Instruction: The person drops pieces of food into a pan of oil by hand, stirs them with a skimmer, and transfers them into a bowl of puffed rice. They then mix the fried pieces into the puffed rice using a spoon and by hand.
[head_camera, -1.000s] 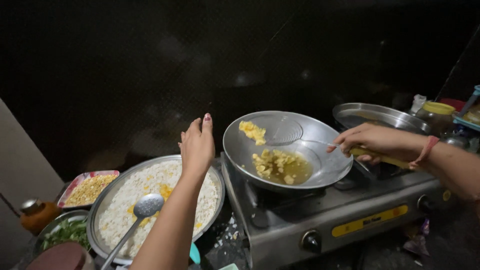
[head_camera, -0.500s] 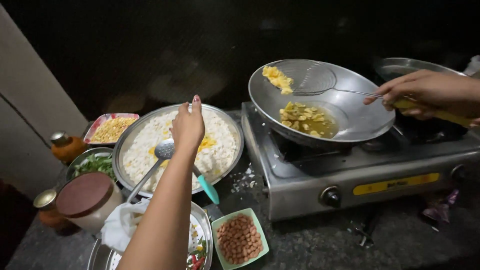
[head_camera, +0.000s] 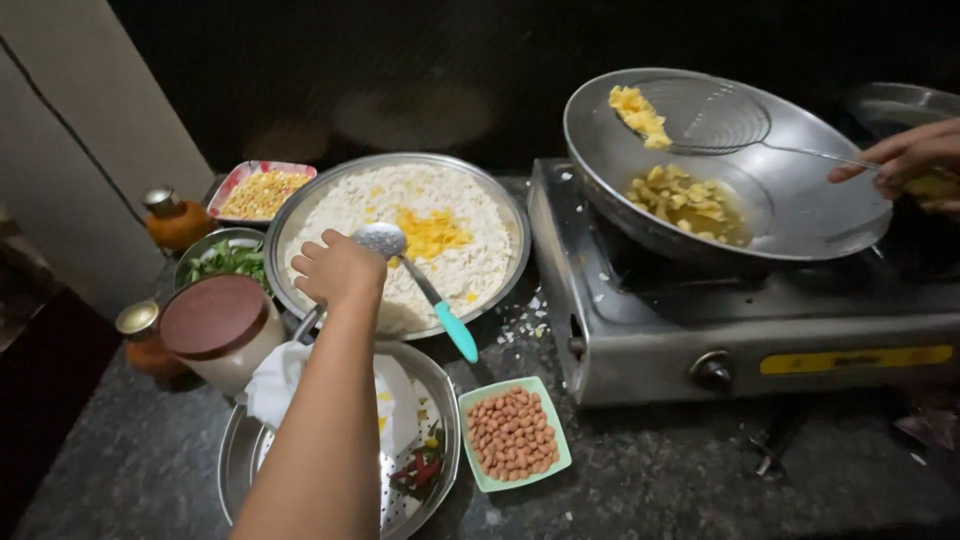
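My left hand (head_camera: 335, 270) is curled around the handle of a steel slotted ladle (head_camera: 381, 240), whose head rests on a big steel plate (head_camera: 290, 215) of white flakes with a yellow patch. A teal-handled utensil (head_camera: 455, 330) lies across that plate's near rim. At the right edge, my right hand (head_camera: 905, 160) grips the long handle of a wire skimmer (head_camera: 715, 115). The skimmer leans inside a steel wok (head_camera: 810, 205) on the stove and carries a few yellow fried pieces (head_camera: 640, 112). More pieces (head_camera: 690, 198) sit in oil at the wok's bottom.
The gas stove (head_camera: 750, 335) stands on a dark stone counter. Near it are a green bowl of peanuts (head_camera: 513, 435), a steel plate with cloth and red chillies (head_camera: 405, 470), a brown-lidded jar (head_camera: 215, 320), a bowl of greens (head_camera: 225, 260), a tray of yellow grains (head_camera: 262, 192), and an orange bottle (head_camera: 175, 222).
My left hand came down from above the flake plate and closed on the ladle handle. The right hand stays on the skimmer handle at the wok.
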